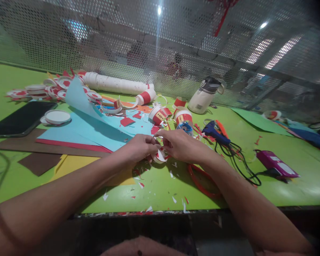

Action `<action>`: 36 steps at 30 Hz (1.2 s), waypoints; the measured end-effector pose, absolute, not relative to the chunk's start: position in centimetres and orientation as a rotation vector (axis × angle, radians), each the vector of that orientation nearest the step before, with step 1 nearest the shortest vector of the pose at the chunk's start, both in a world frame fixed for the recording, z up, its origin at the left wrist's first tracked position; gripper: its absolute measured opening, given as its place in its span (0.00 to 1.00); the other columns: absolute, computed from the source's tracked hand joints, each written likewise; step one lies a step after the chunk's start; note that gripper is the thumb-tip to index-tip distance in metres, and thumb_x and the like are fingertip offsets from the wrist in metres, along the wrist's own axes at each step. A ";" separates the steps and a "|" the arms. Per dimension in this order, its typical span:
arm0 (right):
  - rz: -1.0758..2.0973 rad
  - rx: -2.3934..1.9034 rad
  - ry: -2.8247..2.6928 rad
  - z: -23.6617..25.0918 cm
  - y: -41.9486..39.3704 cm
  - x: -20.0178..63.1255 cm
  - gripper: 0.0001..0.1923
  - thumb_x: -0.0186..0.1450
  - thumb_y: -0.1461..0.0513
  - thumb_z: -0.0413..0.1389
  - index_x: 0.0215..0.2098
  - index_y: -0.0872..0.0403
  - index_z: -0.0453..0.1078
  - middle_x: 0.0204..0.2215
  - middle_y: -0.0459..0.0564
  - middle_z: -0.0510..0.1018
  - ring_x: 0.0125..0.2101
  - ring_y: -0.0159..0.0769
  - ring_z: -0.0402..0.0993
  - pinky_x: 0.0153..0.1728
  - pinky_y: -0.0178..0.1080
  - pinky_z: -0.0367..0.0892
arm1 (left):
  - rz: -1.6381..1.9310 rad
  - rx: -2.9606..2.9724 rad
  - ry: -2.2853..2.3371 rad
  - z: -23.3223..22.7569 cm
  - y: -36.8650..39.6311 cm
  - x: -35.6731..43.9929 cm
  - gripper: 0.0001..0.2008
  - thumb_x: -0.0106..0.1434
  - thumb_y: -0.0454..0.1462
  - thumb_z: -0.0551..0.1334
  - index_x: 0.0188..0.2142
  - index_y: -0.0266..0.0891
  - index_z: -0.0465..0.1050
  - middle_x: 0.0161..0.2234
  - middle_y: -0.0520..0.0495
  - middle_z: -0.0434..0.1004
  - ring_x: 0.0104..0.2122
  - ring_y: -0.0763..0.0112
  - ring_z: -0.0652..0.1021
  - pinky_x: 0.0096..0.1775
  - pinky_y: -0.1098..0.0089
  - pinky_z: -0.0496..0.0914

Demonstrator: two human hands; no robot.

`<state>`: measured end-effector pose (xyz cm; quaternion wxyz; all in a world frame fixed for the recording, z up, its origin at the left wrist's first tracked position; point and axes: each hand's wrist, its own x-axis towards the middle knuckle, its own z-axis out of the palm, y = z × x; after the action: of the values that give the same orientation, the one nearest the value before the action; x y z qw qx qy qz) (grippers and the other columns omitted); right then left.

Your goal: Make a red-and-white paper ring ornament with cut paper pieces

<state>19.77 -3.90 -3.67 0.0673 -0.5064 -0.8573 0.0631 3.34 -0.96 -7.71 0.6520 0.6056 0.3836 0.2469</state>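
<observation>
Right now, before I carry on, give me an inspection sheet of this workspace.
Surface: light green tabletop, paper snippets scattered near its front edge.
Job's things: red-and-white paper piece; printed paper cups just beyond it.
Clutter: smartphone, curled light blue sheet, white bottle with dark lid.
Hands: left hand holds the paper piece; right hand close against it, grip partly hidden.
Cables: black cord looped beside blue glue gun, near magenta box.
Surroundings: perforated screen behind the tabletop.
</observation>
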 end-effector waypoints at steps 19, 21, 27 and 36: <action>0.251 -1.580 -2.575 -3.5 -3.8 19.9 0.15 0.59 0.68 0.50 0.45 0.53 0.66 0.27 0.48 0.73 0.27 0.32 0.65 0.27 0.34 0.55 | 0.572 1.358 0.914 -7.4 -1.1 3.4 0.03 0.48 0.32 0.61 0.25 0.35 0.69 0.19 0.48 0.70 0.16 0.77 0.66 0.20 0.74 0.60; 0.253 -1.572 -2.571 -3.5 -3.8 19.9 0.16 0.59 0.68 0.50 0.46 0.53 0.66 0.27 0.48 0.73 0.26 0.32 0.65 0.27 0.34 0.55 | 0.570 1.351 0.924 -7.4 -1.1 3.4 0.03 0.48 0.32 0.61 0.25 0.35 0.69 0.19 0.48 0.70 0.16 0.77 0.66 0.20 0.74 0.60; 0.253 -1.558 -2.557 -3.7 -3.7 20.0 0.17 0.59 0.69 0.50 0.47 0.53 0.66 0.26 0.47 0.73 0.26 0.32 0.65 0.27 0.34 0.55 | 0.554 1.333 0.944 -6.8 -1.3 3.4 0.01 0.48 0.31 0.61 0.24 0.36 0.70 0.17 0.50 0.68 0.15 0.77 0.65 0.19 0.74 0.58; 0.162 -1.560 -2.433 -2.0 -4.4 20.4 0.18 0.60 0.63 0.54 0.49 0.56 0.67 0.28 0.49 0.75 0.26 0.32 0.67 0.28 0.34 0.58 | 0.558 1.308 0.923 -7.0 -1.0 3.3 0.06 0.46 0.30 0.60 0.27 0.34 0.71 0.18 0.48 0.70 0.16 0.77 0.67 0.20 0.74 0.60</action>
<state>20.35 -4.39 -2.03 0.1232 -0.5347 -0.8342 0.0554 3.32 -0.98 -7.04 0.6616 0.5785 0.4083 0.2467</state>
